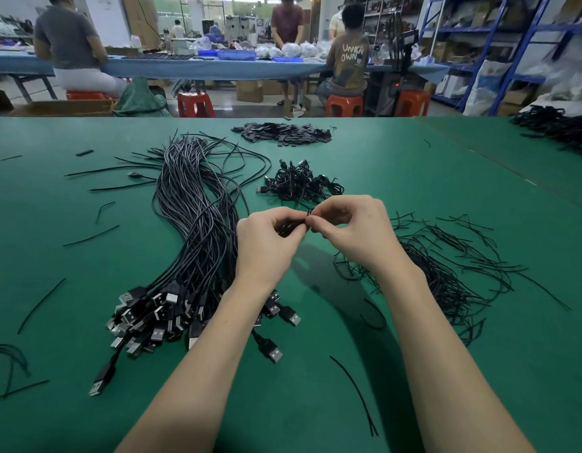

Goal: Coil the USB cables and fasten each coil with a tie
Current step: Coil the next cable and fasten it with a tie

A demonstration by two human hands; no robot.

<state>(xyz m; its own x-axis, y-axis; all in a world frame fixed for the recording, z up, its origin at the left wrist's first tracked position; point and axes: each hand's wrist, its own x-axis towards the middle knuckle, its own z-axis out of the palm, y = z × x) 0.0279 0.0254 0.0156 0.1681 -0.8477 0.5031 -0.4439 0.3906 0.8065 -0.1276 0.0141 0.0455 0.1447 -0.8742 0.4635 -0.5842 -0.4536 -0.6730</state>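
1. Left hand [266, 243] and right hand [355, 230] meet above the middle of the green worktop [414, 178], fingertips touching.
2. Left fingers clenched around a small coiled black cable [288, 227], mostly hidden in the palm.
3. Right fingers pinch a thin black tie [310, 213] at the coil's edge.
4. Uncoiled USB cables [198, 223] lie in a long bundle at 9 o'clock of the hands, plugs toward the person.
5. Finished coils [301, 184] heaped at 12 o'clock, just beyond the hands.
6. Loose ties [446, 266] spread at 3 to 4 o'clock.
7. Flat black pieces [283, 134] piled farther out at 12 o'clock; cannot tell what they are.
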